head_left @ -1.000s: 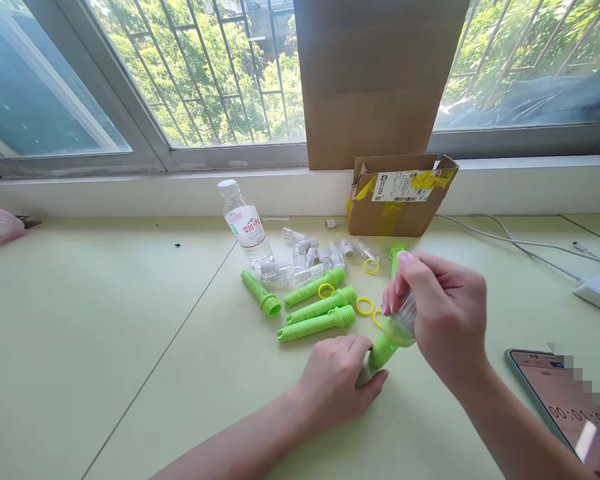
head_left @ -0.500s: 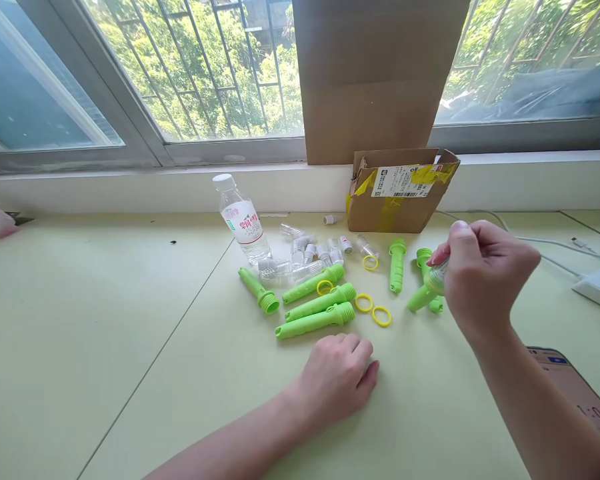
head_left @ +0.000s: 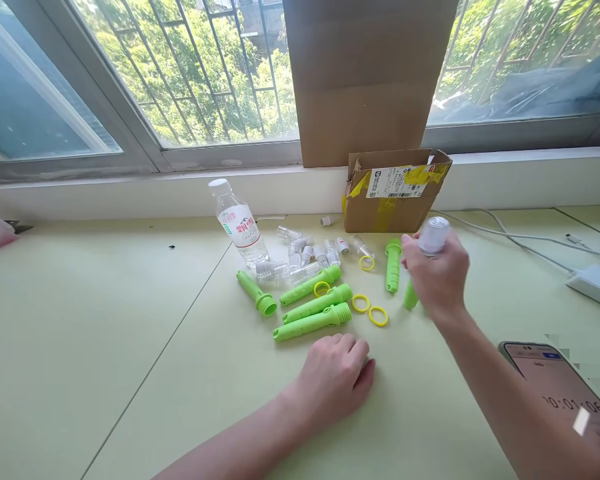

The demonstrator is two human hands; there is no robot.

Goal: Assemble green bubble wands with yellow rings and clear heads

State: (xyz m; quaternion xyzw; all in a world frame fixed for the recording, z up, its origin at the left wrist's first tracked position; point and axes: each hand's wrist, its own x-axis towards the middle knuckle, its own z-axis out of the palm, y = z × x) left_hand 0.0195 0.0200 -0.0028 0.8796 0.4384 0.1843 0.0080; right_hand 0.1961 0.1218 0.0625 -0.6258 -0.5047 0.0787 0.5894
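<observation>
My right hand (head_left: 437, 270) is wrapped round a clear tube with a whitish top (head_left: 434, 235); a green handle's end shows below the fingers. My left hand (head_left: 336, 373) rests on the table, fingers curled; what it holds, if anything, is hidden. Just beyond it lie several green handles (head_left: 313, 323) with threaded ends. Yellow rings (head_left: 379, 316) sit to their right, with another ring on the handles. Behind them is a heap of clear tubes (head_left: 304, 272), some with white caps. One green handle (head_left: 393, 267) lies left of my right hand.
A water bottle (head_left: 243, 227) stands left of the tubes. At the back is an open cardboard box (head_left: 393, 200). A phone (head_left: 555, 380) lies at the right, partly under my right forearm. Cables (head_left: 525, 235) and a white power strip (head_left: 595, 285) are at the far right.
My right hand has moved left and turned, so the tube's whitish top now shows above the fingers. My left hand rests in the same place. The view has shifted slightly.
</observation>
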